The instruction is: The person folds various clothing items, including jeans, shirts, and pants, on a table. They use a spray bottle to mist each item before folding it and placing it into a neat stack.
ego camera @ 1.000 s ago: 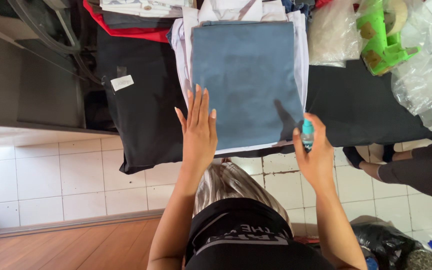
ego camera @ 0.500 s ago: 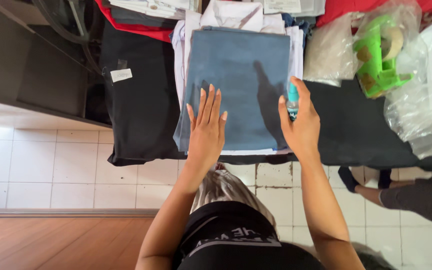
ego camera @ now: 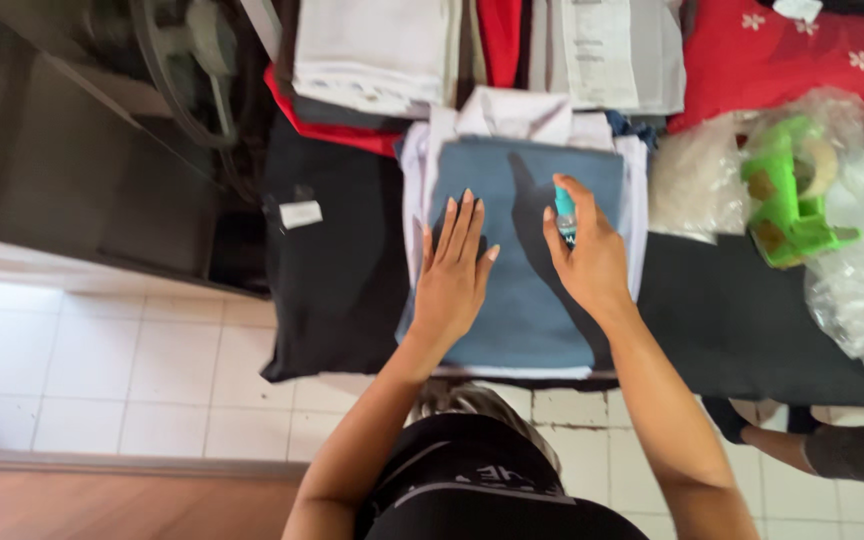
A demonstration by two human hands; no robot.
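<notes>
From my remote seat I see my left hand (ego camera: 455, 275) lying flat and spread wide, palm down, on a folded slate-blue cloth garment (ego camera: 527, 290) near the middle of the view. My right hand (ego camera: 584, 258) is just beside it at 3 o'clock, curled narrowly around a small teal spray bottle (ego camera: 564, 212), the bottle's top poking up between thumb and forefinger over the same blue fabric.

The blue garment lies on top of a folded white shirt (ego camera: 512, 118) whose collar shows at 12 o'clock of it and whose edges frame it on both sides. Both rest on a black cloth-covered table (ego camera: 742, 320).

At 9 o'clock of the blue garment lies a black folded garment with a small white tag (ego camera: 337, 260), hanging over the table edge. At 12 o'clock, further up, sits a stack of folded white and grey fabrics (ego camera: 372, 45), with a red cloth with white flowers (ego camera: 782, 55) at 1 o'clock. At 3 o'clock a bright green tape dispenser (ego camera: 787, 195) lies among crinkled clear plastic bags (ego camera: 857, 290). White floor tiles (ego camera: 82, 370) run along 8 o'clock.
</notes>
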